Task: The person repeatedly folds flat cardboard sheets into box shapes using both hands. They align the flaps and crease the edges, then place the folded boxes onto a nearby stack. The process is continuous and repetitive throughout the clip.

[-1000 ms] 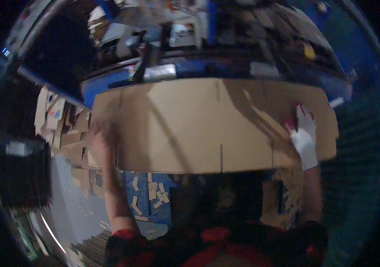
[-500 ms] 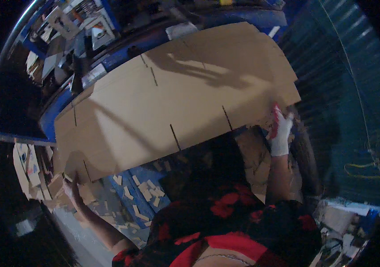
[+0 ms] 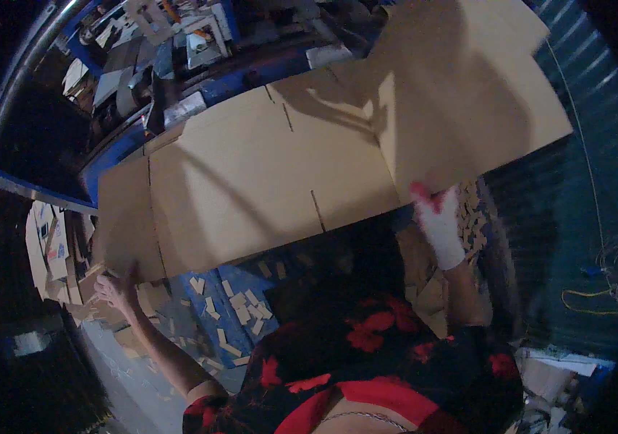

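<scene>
A large brown cardboard sheet (image 3: 229,181) with dark slots stretches across the view in front of me. Its right panel (image 3: 461,108) is bent up along a crease. My left hand (image 3: 115,289) is closed at the sheet's near left corner, some fingers hidden behind the board. At the near edge, beside the crease, my right hand (image 3: 436,220) wears a white glove with red on the fingers. It grips the board there, its fingertips blurred and partly hidden.
Behind the sheet stands a blue machine frame (image 3: 222,87) with parts on it. Cardboard offcuts (image 3: 244,307) litter the area below. Leaning cardboard pieces (image 3: 56,249) are at the left, a green corrugated wall (image 3: 540,210) with a hanging cord at the right.
The sheet's right panel has bent up and spread toward the far right. My right hand has shifted left along the near edge. The left hand stays at its corner.
</scene>
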A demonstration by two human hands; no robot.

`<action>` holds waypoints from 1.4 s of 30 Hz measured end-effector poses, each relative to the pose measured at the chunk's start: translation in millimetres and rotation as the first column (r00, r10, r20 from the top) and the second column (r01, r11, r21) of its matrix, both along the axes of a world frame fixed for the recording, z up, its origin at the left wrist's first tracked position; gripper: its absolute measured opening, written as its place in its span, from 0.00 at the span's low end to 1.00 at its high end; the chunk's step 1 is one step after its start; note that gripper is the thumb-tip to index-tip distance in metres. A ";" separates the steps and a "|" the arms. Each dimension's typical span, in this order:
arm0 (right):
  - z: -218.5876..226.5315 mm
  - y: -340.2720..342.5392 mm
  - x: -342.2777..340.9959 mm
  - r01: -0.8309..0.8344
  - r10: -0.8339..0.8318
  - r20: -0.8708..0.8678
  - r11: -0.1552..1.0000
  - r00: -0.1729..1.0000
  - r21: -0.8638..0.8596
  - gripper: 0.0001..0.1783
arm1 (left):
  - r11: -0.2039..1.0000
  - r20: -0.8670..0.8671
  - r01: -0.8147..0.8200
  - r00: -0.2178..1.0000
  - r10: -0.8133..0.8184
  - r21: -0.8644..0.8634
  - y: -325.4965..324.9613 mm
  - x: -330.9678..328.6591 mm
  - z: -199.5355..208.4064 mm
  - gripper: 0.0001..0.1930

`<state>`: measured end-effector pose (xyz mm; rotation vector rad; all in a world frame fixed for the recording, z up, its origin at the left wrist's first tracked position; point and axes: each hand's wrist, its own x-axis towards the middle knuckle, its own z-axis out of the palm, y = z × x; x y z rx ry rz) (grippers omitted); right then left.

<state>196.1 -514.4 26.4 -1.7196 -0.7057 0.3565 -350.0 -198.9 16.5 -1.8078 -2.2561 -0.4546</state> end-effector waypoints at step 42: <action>-4.6 68.5 137.3 0.160 0.386 0.782 0.841 0.490 -0.516 0.32 | 1.000 -0.115 -0.011 0.993 0.011 0.005 14.1 58.9 -47.8 0.36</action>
